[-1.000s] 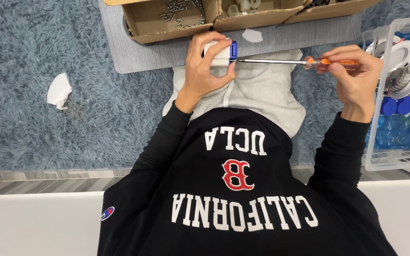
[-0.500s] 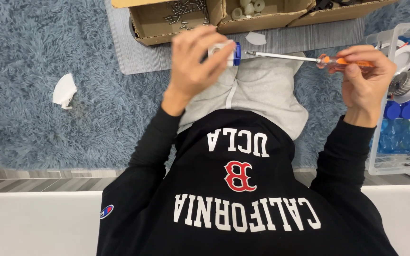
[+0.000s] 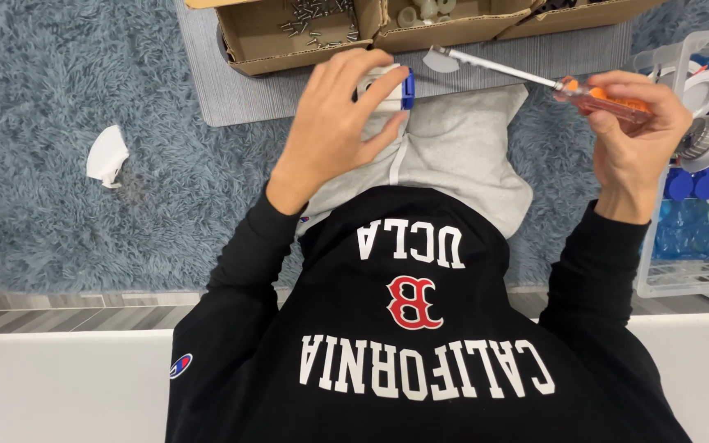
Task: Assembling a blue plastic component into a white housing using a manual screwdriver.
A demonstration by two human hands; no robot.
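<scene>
Up top, cardboard box (loose screws)

cardboard box | loose screws | blue shag rug | white basket

head cam | straight down | close over lap, hands, rug | single view

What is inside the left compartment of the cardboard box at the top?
The cardboard box holds loose metal screws in its left compartment. Only the near part shows; the rest is cut off by the picture edge, so what else lies there cannot be seen.
</scene>
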